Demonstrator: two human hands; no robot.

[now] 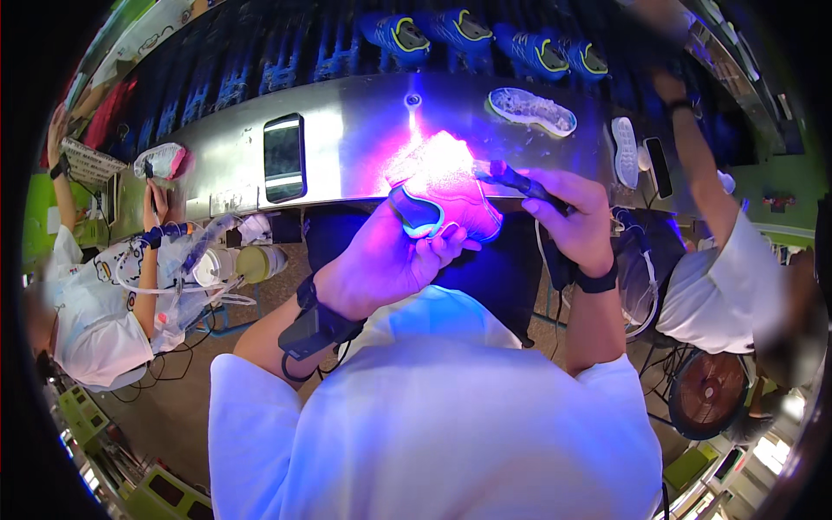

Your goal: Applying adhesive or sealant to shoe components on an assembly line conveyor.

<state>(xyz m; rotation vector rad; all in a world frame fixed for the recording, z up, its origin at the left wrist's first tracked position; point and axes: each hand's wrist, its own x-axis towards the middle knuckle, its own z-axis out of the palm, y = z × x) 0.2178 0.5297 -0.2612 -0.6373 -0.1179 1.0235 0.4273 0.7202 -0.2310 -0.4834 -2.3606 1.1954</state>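
My left hand (377,260) is closed around the heel end of a shoe upper (455,206) and holds it tilted above the near edge of the metal bench. Bright pink and purple light floods the upper, and its far end is washed out by glare. A brush (518,180) with a dark handle is gripped in my right hand (576,212), with its tip at the right side of the upper. The glare hides whether the bristles touch it. Just beyond the shoe, a small round fitting (413,101) sits on the bench in the light.
Several blue shoes (394,36) stand on the dark roller conveyor (286,56) behind the metal bench (221,130). A translucent sole (533,113), a white sole (624,152) and two phones lie on the bench. People work at both sides; containers (260,263) stand left, a fan (709,394) right.
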